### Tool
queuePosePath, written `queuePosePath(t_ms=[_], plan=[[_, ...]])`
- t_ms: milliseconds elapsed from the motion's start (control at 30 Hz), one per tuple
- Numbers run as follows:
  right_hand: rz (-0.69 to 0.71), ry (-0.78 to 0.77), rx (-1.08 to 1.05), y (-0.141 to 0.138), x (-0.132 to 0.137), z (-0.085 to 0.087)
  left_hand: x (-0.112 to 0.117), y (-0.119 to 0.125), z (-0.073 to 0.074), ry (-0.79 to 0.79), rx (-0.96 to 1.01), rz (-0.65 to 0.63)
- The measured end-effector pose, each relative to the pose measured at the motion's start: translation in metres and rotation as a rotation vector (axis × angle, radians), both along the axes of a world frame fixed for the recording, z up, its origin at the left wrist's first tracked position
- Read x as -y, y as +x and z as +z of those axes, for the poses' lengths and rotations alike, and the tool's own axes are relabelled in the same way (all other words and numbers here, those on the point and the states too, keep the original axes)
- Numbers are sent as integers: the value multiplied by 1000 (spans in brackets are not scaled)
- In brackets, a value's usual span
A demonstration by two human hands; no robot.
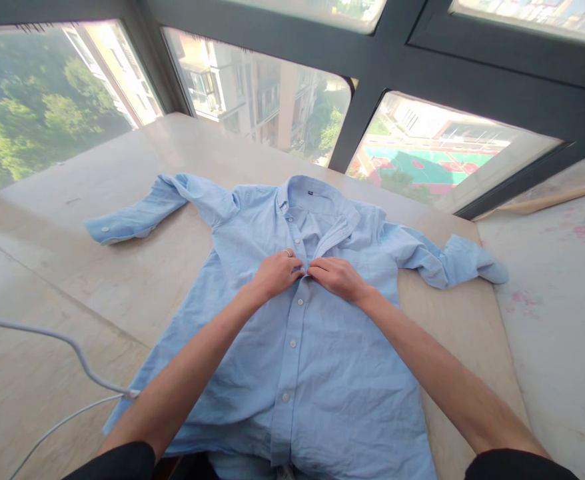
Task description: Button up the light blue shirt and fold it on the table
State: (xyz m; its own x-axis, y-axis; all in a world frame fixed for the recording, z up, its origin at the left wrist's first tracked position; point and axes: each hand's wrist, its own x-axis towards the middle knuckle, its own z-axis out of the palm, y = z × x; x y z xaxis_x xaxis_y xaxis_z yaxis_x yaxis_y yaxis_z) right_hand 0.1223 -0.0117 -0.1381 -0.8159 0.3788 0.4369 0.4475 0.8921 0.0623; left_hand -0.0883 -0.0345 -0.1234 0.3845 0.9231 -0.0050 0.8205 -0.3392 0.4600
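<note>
A light blue button-up shirt [242,347] lies face up on a pale stone-like surface, collar away from me and both sleeves spread outward. Down its front runs the placket, its edges joined from the chest to near the hem and parted above, up to the collar [317,193]. My left hand [277,272] pinches one front edge near a small white button at mid-chest; a ring is on one finger. Close beside it, my right hand [340,277] pinches the opposite front edge. Both sets of fingers are closed, nearly touching. The fingertips partly hide the cloth and button between them.
The pale ledge [62,267] reaches to dark-framed windows [355,127]. A white cable [72,343] crosses at left, near my left forearm. A flower-patterned wall [562,300] borders the right side.
</note>
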Motion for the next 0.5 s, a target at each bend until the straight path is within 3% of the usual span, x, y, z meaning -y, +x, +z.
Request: queuePosePath(t_ms=[167,300,500], plan=[[32,39,-47,1,-4,0,10,13,2,-12,-61,56],[75,16,-79,0,-4,-5,12,17,-1,-17,49,148],[108,26,-102,2,-3,-9,0,15,2,-270,236,259]])
